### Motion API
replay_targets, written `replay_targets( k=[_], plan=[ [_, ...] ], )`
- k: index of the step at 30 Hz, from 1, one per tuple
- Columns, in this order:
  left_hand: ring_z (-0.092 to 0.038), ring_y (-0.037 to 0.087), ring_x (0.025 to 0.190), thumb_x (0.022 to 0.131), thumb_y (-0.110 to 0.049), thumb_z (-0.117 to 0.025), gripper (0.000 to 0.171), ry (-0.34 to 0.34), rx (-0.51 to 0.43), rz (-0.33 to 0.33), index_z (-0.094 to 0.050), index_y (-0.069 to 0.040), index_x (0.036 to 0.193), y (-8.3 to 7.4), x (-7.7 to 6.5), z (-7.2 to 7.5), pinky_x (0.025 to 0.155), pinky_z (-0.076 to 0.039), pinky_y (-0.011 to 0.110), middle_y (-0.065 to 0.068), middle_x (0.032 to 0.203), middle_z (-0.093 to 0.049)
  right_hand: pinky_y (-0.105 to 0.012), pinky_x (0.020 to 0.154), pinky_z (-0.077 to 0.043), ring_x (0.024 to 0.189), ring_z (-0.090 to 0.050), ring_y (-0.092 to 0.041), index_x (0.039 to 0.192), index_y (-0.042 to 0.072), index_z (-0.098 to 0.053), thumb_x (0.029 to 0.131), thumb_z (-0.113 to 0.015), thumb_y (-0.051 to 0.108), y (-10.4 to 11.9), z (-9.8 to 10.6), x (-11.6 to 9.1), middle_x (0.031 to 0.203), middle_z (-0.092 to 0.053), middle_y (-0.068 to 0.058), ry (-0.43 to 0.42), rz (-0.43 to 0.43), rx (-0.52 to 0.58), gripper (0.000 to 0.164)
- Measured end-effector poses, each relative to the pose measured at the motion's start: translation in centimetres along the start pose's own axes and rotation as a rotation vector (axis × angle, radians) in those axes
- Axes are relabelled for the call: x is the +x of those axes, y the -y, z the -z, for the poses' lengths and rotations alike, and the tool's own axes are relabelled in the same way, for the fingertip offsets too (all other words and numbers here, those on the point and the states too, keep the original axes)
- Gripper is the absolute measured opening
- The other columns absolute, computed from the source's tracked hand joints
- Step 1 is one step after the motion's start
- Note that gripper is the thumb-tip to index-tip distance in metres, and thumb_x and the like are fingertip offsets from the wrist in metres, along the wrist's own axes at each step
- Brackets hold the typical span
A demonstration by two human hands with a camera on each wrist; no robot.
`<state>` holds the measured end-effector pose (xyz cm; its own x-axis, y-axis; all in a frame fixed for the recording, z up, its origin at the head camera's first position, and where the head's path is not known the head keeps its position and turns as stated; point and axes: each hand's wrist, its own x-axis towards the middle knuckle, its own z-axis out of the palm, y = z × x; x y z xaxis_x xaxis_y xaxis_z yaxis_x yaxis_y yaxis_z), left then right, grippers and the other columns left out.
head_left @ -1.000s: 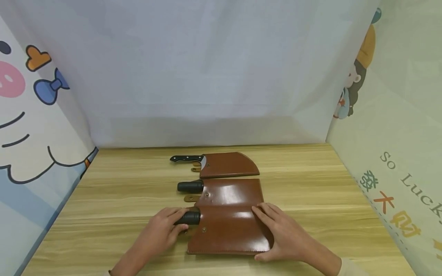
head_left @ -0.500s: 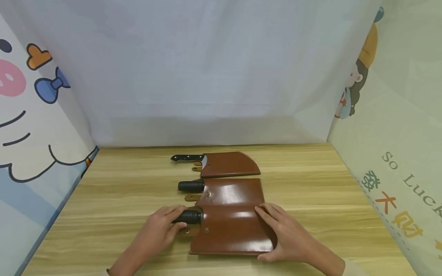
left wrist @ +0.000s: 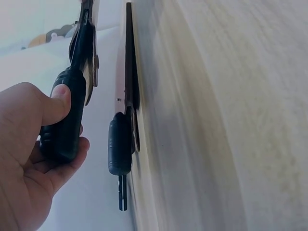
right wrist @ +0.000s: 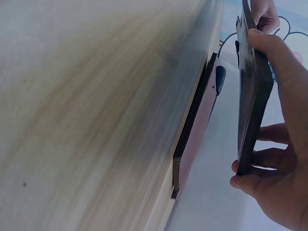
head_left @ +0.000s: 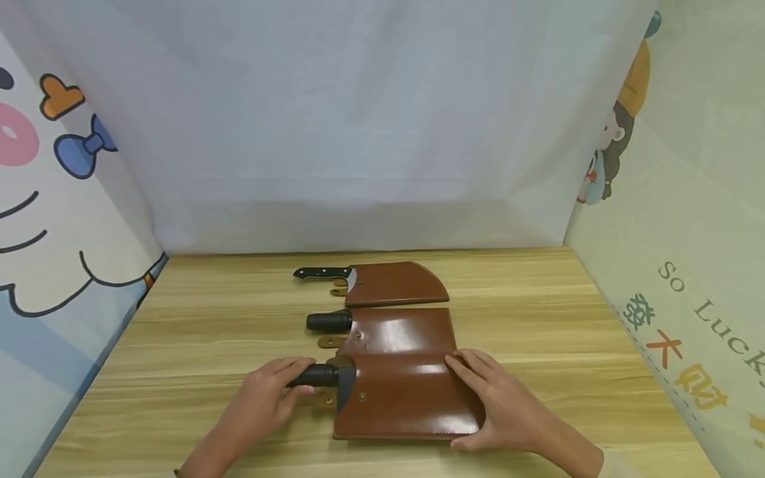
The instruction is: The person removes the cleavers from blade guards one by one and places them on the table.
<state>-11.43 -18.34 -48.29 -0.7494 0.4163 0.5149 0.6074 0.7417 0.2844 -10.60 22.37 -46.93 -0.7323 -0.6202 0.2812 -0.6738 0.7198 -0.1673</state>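
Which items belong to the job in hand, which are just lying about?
In the job:
nearest knife, gripped by the left hand
its brown sheath, held by the right hand

Apparently just lying there, untouched:
middle sheathed knife
far sheathed knife

A dark cleaver [head_left: 323, 375], blade base [head_left: 345, 390] showing, sits in a glossy brown sheath [head_left: 412, 398] above the table [head_left: 538, 318].
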Motion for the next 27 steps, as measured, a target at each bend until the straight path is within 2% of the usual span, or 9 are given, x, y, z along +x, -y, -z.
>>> replay_targets(
  k=[5, 13, 20, 27],
  plan=[
    [-0.075, 0.026, 0.096, 0.076, -0.019, -0.089, 0.044, 0.009, -0.01, 0.001, -0.076, -0.005, 0.116, 0.1, -0.3, 0.1, 0.079, -0.062, 0.04, 0.009, 0.109, -0.076, -0.05, 0.1, -0.054, 0.134, -0.051, -0.034, 0.148, 0.002, -0.051, 0.058, -0.089, 0.068, 0.0, 0.0, -0.1, 0.145, -0.055, -0.016, -0.004, 0.014, -0.005, 0.118],
    [-0.075, 0.026, 0.096, 0.071, -0.014, -0.092, 0.046, -0.035, -0.018, -0.007, -0.077, -0.005, 0.115, 0.9, -0.6, 0.3, 0.077, -0.062, 0.04, 0.009, 0.109, -0.077, -0.05, 0.098, -0.055, 0.134, -0.051, -0.034, 0.148, 0.003, -0.052, 0.055, -0.09, 0.068, -0.2, 0.3, -0.2, 0.143, -0.055, -0.016, -0.026, 0.019, -0.016, 0.12],
    [-0.075, 0.027, 0.096, 0.071, -0.012, -0.092, 0.047, -0.027, -0.033, -0.001, -0.077, -0.006, 0.115, 1.1, -0.7, 0.8, 0.077, -0.062, 0.041, 0.009, 0.111, -0.076, -0.049, 0.098, -0.055, 0.131, -0.053, -0.033, 0.145, 0.003, -0.054, 0.053, -0.089, 0.071, -0.7, 0.2, -0.4, 0.141, -0.057, -0.016, -0.066, 0.052, -0.037, 0.12],
    [-0.075, 0.026, 0.097, 0.073, -0.012, -0.091, 0.046, -0.011, -0.036, 0.011, -0.077, -0.008, 0.116, 1.3, -0.7, 1.3, 0.078, -0.062, 0.041, 0.007, 0.111, -0.077, -0.051, 0.098, -0.055, 0.132, -0.053, -0.034, 0.146, 0.004, -0.054, 0.054, -0.09, 0.07, -1.1, 0.3, -0.8, 0.142, -0.057, -0.016, -0.063, 0.039, -0.021, 0.119]
  ],
)
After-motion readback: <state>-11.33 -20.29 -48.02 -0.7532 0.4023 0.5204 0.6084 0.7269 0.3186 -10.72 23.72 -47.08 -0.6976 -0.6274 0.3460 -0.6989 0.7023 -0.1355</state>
